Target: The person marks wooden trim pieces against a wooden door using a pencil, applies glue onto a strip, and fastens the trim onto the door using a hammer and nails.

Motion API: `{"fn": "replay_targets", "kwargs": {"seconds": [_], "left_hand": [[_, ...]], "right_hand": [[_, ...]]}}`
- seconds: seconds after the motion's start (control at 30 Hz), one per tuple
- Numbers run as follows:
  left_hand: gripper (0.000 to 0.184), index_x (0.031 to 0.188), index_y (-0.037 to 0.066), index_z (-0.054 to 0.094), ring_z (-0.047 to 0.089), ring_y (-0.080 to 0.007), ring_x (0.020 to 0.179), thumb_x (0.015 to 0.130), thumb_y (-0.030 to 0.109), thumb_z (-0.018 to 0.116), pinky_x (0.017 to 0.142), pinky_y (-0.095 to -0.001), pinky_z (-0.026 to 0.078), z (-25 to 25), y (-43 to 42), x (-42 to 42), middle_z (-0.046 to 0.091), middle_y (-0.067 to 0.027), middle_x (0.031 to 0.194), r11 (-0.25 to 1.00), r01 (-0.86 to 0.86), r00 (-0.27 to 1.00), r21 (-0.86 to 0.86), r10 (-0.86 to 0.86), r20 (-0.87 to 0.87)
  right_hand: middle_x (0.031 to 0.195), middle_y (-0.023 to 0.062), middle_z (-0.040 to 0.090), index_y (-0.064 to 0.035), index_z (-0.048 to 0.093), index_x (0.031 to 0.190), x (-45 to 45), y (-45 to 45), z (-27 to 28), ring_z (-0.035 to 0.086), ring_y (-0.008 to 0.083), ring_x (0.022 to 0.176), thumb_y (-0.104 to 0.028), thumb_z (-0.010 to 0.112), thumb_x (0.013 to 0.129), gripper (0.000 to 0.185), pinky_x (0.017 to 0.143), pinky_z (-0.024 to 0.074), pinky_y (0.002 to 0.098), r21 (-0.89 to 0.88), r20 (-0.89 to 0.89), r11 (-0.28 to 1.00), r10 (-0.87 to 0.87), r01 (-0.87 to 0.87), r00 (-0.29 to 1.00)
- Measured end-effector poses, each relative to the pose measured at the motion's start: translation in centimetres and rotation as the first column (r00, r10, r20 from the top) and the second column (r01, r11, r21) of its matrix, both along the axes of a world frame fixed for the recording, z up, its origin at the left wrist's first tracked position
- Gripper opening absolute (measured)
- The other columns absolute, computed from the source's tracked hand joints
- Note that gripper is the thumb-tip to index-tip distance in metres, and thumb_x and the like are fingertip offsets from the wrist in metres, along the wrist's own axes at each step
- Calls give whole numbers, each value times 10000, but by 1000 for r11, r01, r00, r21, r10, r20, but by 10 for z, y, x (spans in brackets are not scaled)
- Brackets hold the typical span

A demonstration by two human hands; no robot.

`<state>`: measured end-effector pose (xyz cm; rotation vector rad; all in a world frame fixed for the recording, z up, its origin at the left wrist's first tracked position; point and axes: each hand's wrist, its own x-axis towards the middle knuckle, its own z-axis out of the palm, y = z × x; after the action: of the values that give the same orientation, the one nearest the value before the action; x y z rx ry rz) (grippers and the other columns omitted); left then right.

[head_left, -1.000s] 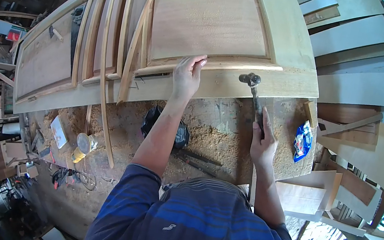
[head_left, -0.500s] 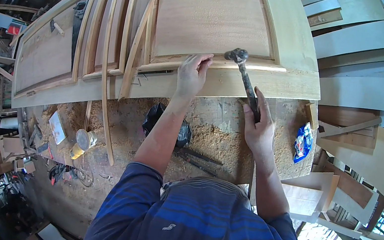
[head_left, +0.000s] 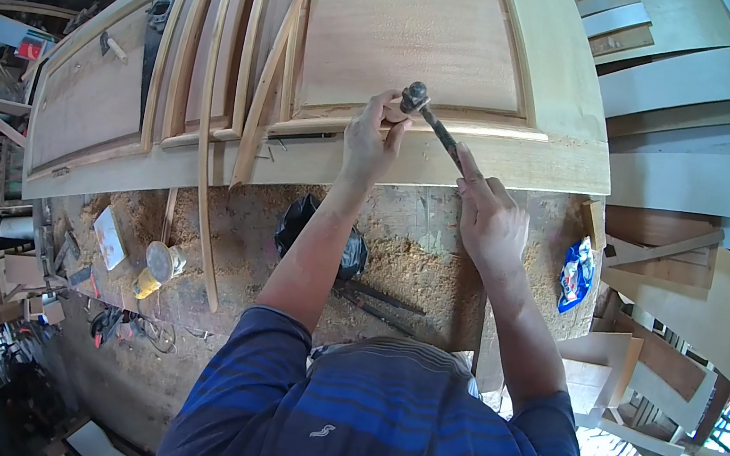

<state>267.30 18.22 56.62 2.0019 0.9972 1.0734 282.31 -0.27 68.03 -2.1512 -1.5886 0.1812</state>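
Note:
My right hand (head_left: 492,224) is closed round the dark handle of a hammer (head_left: 442,133), index finger stretched along it. The hammer's head is at the fingertips of my left hand (head_left: 370,138), over the wooden moulding (head_left: 485,131) along the panel's near edge. My left fingers and thumb are curled together at that moulding; what they pinch, if anything, is hidden. Beneath lies a pale wooden door (head_left: 566,164) with framed panels. A few nails (head_left: 272,151) rest on its near rail, left of my left hand.
Long thin wood strips (head_left: 209,108) lie across the door and overhang the sawdust-covered bench (head_left: 425,209). On the bench are a black plastic bag (head_left: 294,226), a blue packet (head_left: 576,275) and a round container (head_left: 164,263). A second hammer (head_left: 114,47) lies on the left panel. Boards (head_left: 678,177) are stacked at right.
The hammer has moved left and its head has come down to my left fingertips. My right hand has turned over the handle. My left fingers have curled in slightly.

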Motion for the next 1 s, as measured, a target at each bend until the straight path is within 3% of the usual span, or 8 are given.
{"fn": "replay_targets", "kwargs": {"seconds": [0.17,0.27,0.47,0.57,0.7,0.77,0.87,1.0], "left_hand": [[466,1350,63,644,751,-300,909,920,99,820,863,-431,563,-5,0,1,768,-100,942,998,-9,1000,-56,10,18],[459,1349,65,644,748,-302,912,926,113,816,864,-434,561,-3,0,3,768,-97,940,999,0,1000,-49,1,30],[449,1337,65,650,750,-295,893,920,103,814,854,-434,564,-6,-1,0,766,-88,934,999,-2,1000,-46,2,19],[453,1337,63,654,748,-298,890,914,92,813,855,-437,563,-1,1,2,763,-88,935,996,20,999,-84,-16,47],[459,1336,66,663,743,-302,881,903,71,812,853,-438,562,-1,1,3,756,-91,929,1000,-22,999,-9,23,39],[459,1334,68,665,738,-303,877,899,63,811,855,-436,561,-1,0,1,751,-93,919,998,-9,1000,-61,11,28],[464,1338,72,663,732,-306,879,898,56,809,857,-439,559,-7,1,1,745,-96,906,997,20,998,-79,-16,56],[472,1342,73,662,730,-304,870,894,52,811,850,-435,558,0,1,2,739,-94,893,1000,-1,1000,15,1,22]], "right_hand": [[771,94,625,-304,600,1581,-4,-6,-5,650,300,611,-181,706,1045,561,575,527,467,123,-17,992,-26,28,1000],[758,40,582,-359,550,1614,4,-5,-28,618,250,551,-196,713,1031,627,519,525,444,48,128,998,44,-51,991],[770,87,614,-337,590,1588,-3,-7,-16,643,284,590,-197,706,1047,570,569,524,461,209,-35,977,-26,33,999],[759,42,577,-359,552,1614,9,-8,-36,611,245,539,-129,718,982,693,512,531,434,58,225,996,47,-62,973],[764,39,580,-359,567,1603,6,-7,-22,607,235,533,-119,727,954,710,498,530,430,164,146,984,40,-64,988],[765,43,583,-363,569,1601,1,-6,-19,606,234,529,-113,720,959,706,498,531,433,264,61,964,9,-25,998],[782,46,612,-369,570,1599,7,-9,-36,607,242,530,-107,718,977,691,501,535,434,141,158,989,19,-42,987],[763,29,617,-337,588,1590,11,-4,-33,591,198,517,-121,720,997,645,488,529,401,181,154,981,38,-66,987]]}}
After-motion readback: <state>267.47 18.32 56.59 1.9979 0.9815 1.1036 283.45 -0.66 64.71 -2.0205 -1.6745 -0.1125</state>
